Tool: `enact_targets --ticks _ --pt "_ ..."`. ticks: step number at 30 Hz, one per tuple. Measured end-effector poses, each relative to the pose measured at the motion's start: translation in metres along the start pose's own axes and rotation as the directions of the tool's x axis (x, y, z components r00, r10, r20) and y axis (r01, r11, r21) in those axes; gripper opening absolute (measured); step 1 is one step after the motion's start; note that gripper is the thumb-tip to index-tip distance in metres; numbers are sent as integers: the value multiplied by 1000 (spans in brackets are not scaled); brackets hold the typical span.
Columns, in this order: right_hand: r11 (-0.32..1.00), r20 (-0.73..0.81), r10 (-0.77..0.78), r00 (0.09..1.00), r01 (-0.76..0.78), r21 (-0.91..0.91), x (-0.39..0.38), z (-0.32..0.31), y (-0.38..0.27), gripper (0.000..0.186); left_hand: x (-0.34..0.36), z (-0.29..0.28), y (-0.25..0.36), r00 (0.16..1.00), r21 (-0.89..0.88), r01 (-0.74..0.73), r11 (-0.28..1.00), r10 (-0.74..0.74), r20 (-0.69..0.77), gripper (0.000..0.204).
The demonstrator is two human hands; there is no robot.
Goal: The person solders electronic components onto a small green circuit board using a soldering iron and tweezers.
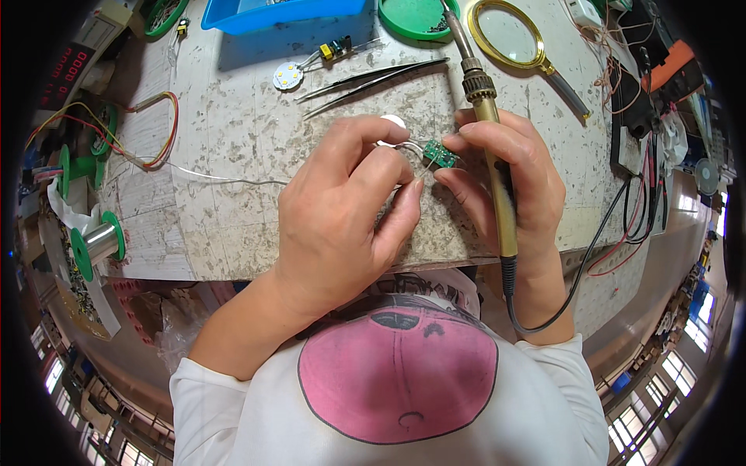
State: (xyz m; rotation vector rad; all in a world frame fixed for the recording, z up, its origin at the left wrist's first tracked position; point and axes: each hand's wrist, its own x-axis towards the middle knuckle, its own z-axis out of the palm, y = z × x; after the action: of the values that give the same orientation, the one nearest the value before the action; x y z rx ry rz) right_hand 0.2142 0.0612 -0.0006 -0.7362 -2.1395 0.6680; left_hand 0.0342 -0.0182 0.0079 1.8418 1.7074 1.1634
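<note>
A small green circuit board (pixel 440 154) sits at the fingertips of my right hand (pixel 517 167), between thumb and index finger. The same hand keeps a soldering iron (pixel 497 186) tucked against the fingers, its metal shaft pointing away and its tip at the top edge. My left hand (pixel 342 202) is closed in a pinch beside the board. Thin solder wire (pixel 225 179) enters that hand from the left, and a fine end shows near the thumb tip. Short leads join the board to a round white disc (pixel 392 130), partly hidden behind my left fingers.
Beyond my hands lie black tweezers (pixel 373 81), another board with a round LED disc (pixel 288 75), a blue bin (pixel 284 17), a green dish (pixel 420 17) and a magnifying glass (pixel 509 35). A solder spool (pixel 99 242) stands left. The iron's cable (pixel 571 291) loops right.
</note>
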Motion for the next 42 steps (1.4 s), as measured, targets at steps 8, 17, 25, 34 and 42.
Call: enact_targets --ticks 8,17,25,34,42 --pt "998 4 -55 998 55 -42 0 2 1 46 3 6 -11 992 101 -105 989 111 -55 21" --pt "991 -168 -75 983 55 -120 -2 -18 -10 38 3 7 -13 991 54 -106 993 110 -82 18" --pt "958 -283 -284 916 284 -44 18 -51 -21 48 3 7 -12 990 51 -101 994 105 -93 18" --pt "973 -98 -227 969 229 14 28 -39 -29 38 3 8 -12 990 59 -93 994 98 -97 16" --pt "982 -93 -187 978 188 -4 29 -33 -26 40 3 8 -12 991 71 -95 993 101 -83 15"
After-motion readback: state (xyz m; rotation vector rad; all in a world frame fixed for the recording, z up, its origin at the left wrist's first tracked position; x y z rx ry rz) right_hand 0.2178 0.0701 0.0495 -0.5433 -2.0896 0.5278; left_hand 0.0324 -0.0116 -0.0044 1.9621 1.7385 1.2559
